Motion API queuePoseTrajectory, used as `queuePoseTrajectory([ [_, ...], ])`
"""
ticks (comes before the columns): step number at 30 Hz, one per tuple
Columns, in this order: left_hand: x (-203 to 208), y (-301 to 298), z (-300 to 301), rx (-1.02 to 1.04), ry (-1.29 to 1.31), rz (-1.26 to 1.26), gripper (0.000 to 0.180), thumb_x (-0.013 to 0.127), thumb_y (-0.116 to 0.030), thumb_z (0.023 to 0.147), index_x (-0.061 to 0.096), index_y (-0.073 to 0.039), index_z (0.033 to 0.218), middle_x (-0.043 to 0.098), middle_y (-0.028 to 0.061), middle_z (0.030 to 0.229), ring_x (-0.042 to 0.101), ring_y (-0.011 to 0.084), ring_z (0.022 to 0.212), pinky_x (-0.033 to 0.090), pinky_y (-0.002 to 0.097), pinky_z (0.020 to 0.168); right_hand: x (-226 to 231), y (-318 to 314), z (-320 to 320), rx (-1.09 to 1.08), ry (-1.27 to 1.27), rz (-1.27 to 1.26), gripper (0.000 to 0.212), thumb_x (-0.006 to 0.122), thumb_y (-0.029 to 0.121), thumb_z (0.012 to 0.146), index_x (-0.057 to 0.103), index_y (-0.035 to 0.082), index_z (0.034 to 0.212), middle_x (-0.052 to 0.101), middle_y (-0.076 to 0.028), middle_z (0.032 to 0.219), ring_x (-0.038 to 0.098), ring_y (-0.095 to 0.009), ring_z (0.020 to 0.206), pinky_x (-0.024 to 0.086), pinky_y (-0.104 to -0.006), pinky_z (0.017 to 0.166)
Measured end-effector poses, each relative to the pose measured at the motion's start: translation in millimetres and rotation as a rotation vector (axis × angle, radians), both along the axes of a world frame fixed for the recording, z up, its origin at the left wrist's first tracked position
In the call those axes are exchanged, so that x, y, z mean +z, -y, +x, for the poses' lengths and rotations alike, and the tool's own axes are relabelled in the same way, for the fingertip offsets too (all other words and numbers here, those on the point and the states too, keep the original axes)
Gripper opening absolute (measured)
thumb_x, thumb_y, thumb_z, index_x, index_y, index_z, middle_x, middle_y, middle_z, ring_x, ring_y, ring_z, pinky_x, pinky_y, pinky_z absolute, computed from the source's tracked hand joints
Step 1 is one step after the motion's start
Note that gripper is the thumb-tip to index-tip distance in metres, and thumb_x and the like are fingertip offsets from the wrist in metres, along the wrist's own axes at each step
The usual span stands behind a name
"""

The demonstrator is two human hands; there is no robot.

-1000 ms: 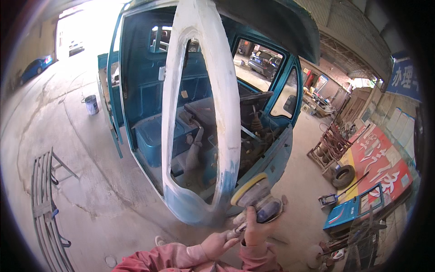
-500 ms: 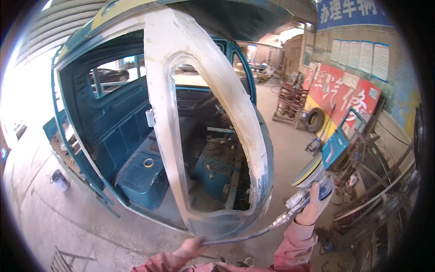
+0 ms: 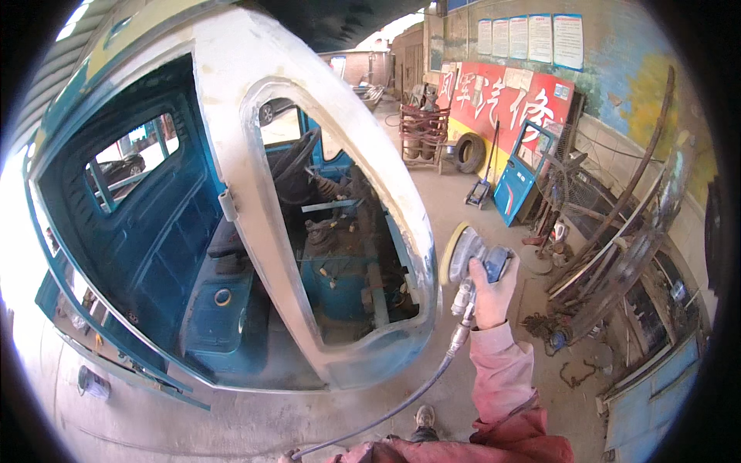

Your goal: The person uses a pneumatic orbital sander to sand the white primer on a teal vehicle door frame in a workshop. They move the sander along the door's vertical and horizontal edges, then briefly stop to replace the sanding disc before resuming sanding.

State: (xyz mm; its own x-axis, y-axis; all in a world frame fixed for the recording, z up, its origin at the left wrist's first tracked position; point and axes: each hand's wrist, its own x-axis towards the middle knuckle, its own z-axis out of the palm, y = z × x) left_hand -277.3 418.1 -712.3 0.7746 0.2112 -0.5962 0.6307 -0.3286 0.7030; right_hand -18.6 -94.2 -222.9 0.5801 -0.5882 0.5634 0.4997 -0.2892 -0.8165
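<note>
My right hand (image 3: 494, 299) is wrapped round an air sander (image 3: 468, 256), a round tool with a yellowish pad. The pad faces the right edge of a small truck cab (image 3: 266, 247) and is close to it; whether they touch I cannot tell. An air hose (image 3: 421, 387) runs from the sander down to the lower left. There my left hand (image 3: 286, 457), mostly cut off by the lower edge, grips the hose. Pale filler and bare patches cover the cab's door pillar and the frame round its glassless side window; blue paint shows inside and below.
A loose blue door (image 3: 523, 174) leans by a red sign board (image 3: 502, 100) at the far right. Nearby are a tyre (image 3: 468, 153) and a floor jack (image 3: 478, 193). Scrap metal (image 3: 617, 262) is heaped along the right wall. A bucket (image 3: 93, 382) stands at the lower left.
My view has turned to the right. The sander has come round in my right hand, its pad now toward the cab. My left hand has dropped to the lower edge with the hose.
</note>
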Motion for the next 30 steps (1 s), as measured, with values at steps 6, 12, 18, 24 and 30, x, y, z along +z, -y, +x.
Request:
queuePoseTrajectory([
  [6,8.8,38.6,39.0,0.152,-0.028,-0.265,0.024,0.053,-0.023,0.105,0.06,-0.008,0.122,0.054,0.0071,0.085,0.055,0.0265,0.072,0.055,0.0397,0.066,12.8,-3.6,6.9,0.016,0.025,-0.138,0.069,0.082,0.019,0.084,0.043,-0.003,0.136,0.055,-0.016,0.123,0.054,-0.026,0.115,0.043,-0.039,0.104],
  [12,10.1,62.5,58.1,0.344,-0.042,-0.579,0.024,0.053,-0.024,0.105,0.06,-0.008,0.121,0.053,0.0071,0.083,0.056,0.0265,0.071,0.055,0.0395,0.065,32.5,-23.6,14.0,0.05,0.049,-0.172,0.069,0.081,0.021,0.086,0.045,-0.002,0.14,0.056,-0.016,0.123,0.056,-0.024,0.111,0.046,-0.0376,0.101],
  [18,-1.6,75.4,58.4,0.558,-0.087,-0.851,0.023,0.053,-0.024,0.105,0.06,-0.008,0.121,0.053,0.0071,0.082,0.056,0.0266,0.07,0.055,0.0393,0.065,96.8,-46.5,8.2,0.063,0.129,-0.326,0.066,0.081,0.023,0.085,0.05,-0.001,0.138,0.063,-0.019,0.12,0.063,-0.03,0.111,0.048,-0.0388,0.099],
  [24,-33.8,78.3,63.7,0.456,-0.033,-0.811,0.025,0.052,-0.025,0.105,0.059,-0.007,0.122,0.054,0.0081,0.081,0.058,0.0273,0.069,0.056,0.0395,0.064,153.6,-66.1,16.2,-0.037,0.241,-0.536,0.066,0.082,0.022,0.083,0.051,0.001,0.137,0.063,-0.021,0.122,0.062,-0.037,0.115,0.048,-0.0421,0.102],
  [30,-31.5,66.4,68.5,0.598,-0.204,-1.034,0.03,0.062,-0.023,0.1,0.063,-0.007,0.126,0.068,0.0157,0.093,0.064,0.0279,0.069,0.055,0.0402,0.056,102.5,-52.9,0.1,-0.008,0.01,-0.347,0.068,0.081,0.024,0.083,0.05,0.0,0.139,0.063,-0.022,0.122,0.063,-0.037,0.114,0.048,-0.0433,0.101],
])
